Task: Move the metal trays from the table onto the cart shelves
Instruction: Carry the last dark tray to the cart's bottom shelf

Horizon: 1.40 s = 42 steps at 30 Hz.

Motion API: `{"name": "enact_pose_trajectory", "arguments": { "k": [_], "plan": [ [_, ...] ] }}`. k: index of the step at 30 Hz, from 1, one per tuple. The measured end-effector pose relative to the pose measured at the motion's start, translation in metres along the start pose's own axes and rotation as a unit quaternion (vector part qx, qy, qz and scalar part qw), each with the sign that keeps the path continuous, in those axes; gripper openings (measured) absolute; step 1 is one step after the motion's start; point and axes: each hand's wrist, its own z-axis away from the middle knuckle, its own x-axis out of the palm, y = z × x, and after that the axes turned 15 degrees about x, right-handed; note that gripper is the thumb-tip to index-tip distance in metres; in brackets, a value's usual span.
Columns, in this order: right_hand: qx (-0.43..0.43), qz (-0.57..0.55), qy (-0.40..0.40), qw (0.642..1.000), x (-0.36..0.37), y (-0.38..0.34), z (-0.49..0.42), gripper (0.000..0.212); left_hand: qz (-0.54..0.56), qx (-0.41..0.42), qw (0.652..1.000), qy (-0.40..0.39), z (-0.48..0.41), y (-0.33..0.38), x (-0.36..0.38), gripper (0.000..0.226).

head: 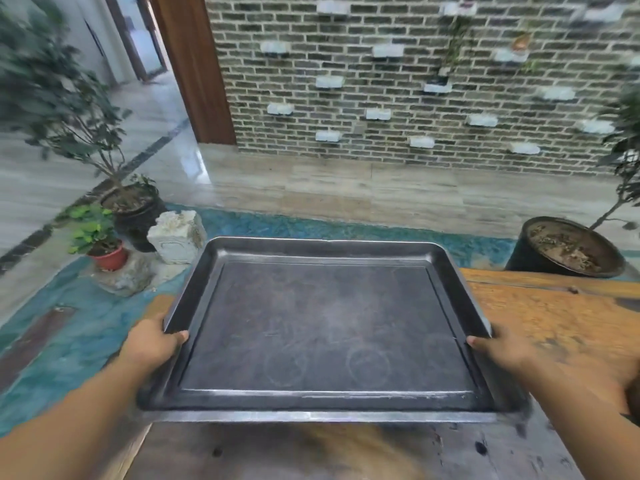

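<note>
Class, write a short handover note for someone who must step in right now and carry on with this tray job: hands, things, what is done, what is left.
Left hand: gripping the left rim of the metal tray, thumb over the edge.
Right hand: gripping the right rim the same way.
The tray is empty, held roughly level over the corner of the wooden table.
Done: this tray is picked up.
Left: carry it to the cart and shelve it. The cart is out of view, and no other trays show.

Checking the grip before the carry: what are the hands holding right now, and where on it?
Both hands hold one empty metal tray: the left hand grips its left rim, the right hand its right rim, thumbs over the edges.
</note>
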Motion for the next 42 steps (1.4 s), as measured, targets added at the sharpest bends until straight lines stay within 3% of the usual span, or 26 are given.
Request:
{"name": "enact_pose_trajectory", "arguments": {
  "k": [6,11,15,19,25,33,42],
  "plan": [
    [-0.069,0.001,0.012,0.998,0.003,-0.032,0.112,0.02,0.008,0.004,0.999,0.041,0.071,-0.049,-0.088,0.014],
    [-0.146,0.018,-0.011,0.989,0.034,-0.066,0.215,0.013,0.02,-0.021,0.995,0.093,0.152,-0.125,-0.168,0.022],
    [-0.211,0.042,-0.033,0.976,0.079,-0.096,0.289,0.006,0.022,-0.07,0.989,0.13,0.231,-0.195,-0.227,0.025],
    [-0.256,0.068,-0.078,0.961,0.139,-0.126,0.359,0.011,0.032,-0.134,0.974,0.178,0.317,-0.259,-0.278,0.036],
    [-0.345,0.119,-0.163,0.917,0.239,-0.169,0.453,0.007,0.036,-0.239,0.933,0.268,0.454,-0.335,-0.324,0.036],
    [-0.449,0.202,-0.251,0.833,0.377,-0.224,0.565,0.008,0.055,-0.391,0.848,0.354,0.613,-0.388,-0.329,0.02],
    [-0.562,0.297,-0.4,0.66,0.54,-0.236,0.717,0.009,0.038,-0.56,0.684,0.465,0.792,-0.351,-0.276,0.021]
  ]
}}
